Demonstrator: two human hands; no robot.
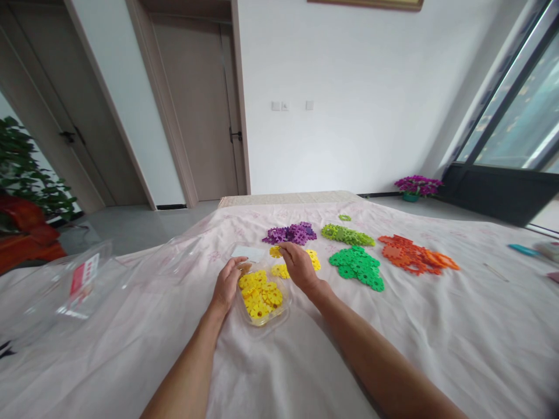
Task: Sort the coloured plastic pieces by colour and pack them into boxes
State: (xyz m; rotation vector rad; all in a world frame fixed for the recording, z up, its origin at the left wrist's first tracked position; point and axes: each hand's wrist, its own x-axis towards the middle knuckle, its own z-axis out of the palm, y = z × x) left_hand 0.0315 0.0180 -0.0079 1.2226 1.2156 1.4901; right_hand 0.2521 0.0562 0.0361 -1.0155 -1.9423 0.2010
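Note:
A clear plastic box full of yellow notched plastic discs rests on the cloth in front of me. My left hand grips its left rim, thumb and fingers along the edge. Beyond the box's right side, my right hand is closed in a pinch, with a yellow disc at its fingertips. More yellow discs lie loose beneath and beside that hand, partly hidden by it. Against the far side of the box is its clear lid with a white label.
Piles of purple, light green, green and orange-red discs lie behind and to the right. One light green piece sits apart. Clear plastic packaging covers the left side. A blue object lies far right.

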